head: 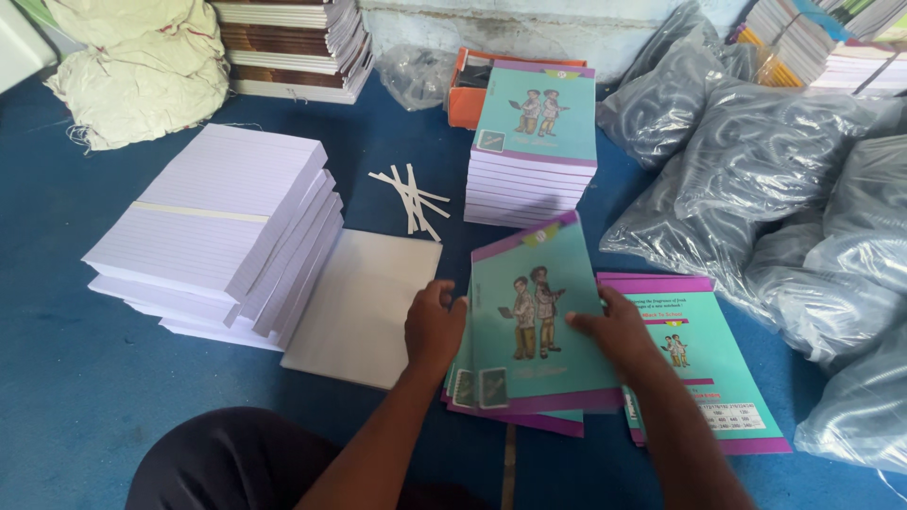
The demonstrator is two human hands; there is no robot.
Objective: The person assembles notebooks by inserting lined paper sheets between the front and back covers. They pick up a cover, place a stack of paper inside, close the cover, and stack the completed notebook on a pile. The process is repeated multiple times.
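Note:
My left hand [434, 326] grips the left edge of a teal notebook cover with purple borders [529, 312], and my right hand [616, 332] presses on its right side. The cover lies tilted on a few more teal covers [727, 378] spread on the blue floor. Left of my hands lies a plain white pad of pages [364, 302]. A stack of finished teal notebooks [534, 151] stands just beyond the cover.
A tall stack of ruled white paper blocks [222, 231] stands at the left. Loose white paper strips [411, 198] lie on the floor. Clear plastic bags [784, 189] pile up at the right. Book stacks [293, 47] and white sacks [132, 66] line the back wall.

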